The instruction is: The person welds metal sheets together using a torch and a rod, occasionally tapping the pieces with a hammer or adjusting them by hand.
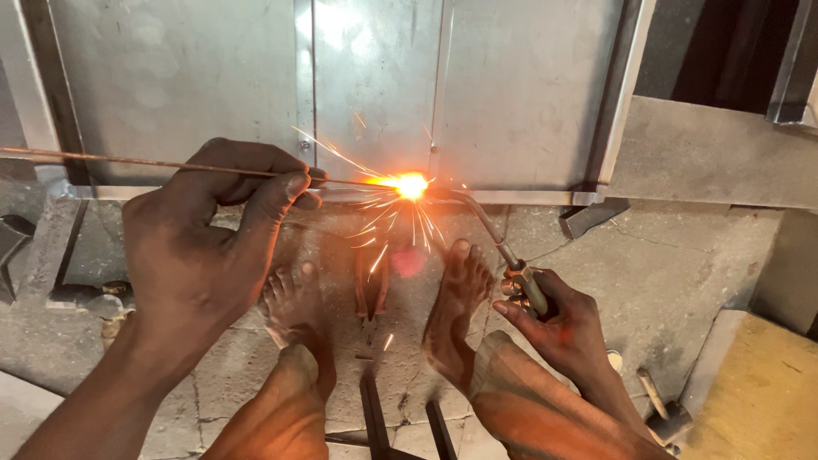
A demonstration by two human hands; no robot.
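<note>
Far left, a thin filler rod [128, 162] comes in nearly level and the left hand [200, 255] has it pinched between thumb and fingers, with its far end running into the glowing spot [411, 186] on the bottom edge of the sheet metal panel [256, 77]. That rod looks light and whippy to me, so holding it well back from the hot tip like this makes sense, though a long overhang will wobble. Sparks spray down toward the bare feet [375, 298] on the cracked concrete floor [682, 255], which looks risky. On the right, the right hand [562, 328] is wrapped closed around the torch [520, 277] handle, its bent neck reaching up to the flame. The torch seems stiff and heavier; the handle is the only cool place to grab.
</note>
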